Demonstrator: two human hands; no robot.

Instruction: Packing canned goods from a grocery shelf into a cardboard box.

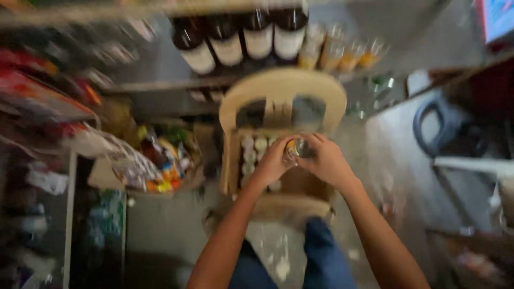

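Note:
The picture is blurred by motion. Both hands meet over a cardboard box that rests on a tan plastic chair. My left hand and my right hand are closed together around a small bottle with a yellowish body. Inside the box, on its left side, stand rows of similar bottles with pale caps. My legs in blue trousers show below the box.
A shelf behind the chair holds dark bottles with white labels and several small orange bottles. Colourful snack packets hang and pile at the left. A dark object with a looped handle sits at the right.

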